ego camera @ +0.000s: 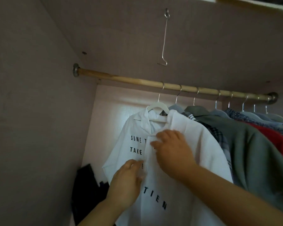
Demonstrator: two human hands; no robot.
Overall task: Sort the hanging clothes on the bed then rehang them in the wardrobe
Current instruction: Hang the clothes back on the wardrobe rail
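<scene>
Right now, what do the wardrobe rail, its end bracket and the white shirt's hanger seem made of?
Rail: wood, by its tan, matte, unevenly worn surface. End bracket: dull grey metal, likely. Hanger: smooth white, probably plastic or coated; its hook is thin shiny metal wire.

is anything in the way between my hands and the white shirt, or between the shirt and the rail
Nothing visible. The left hand and right hand hold the front of the white shirt, and its hanger hooks over the wooden rod, left of the other hung clothes.
</scene>
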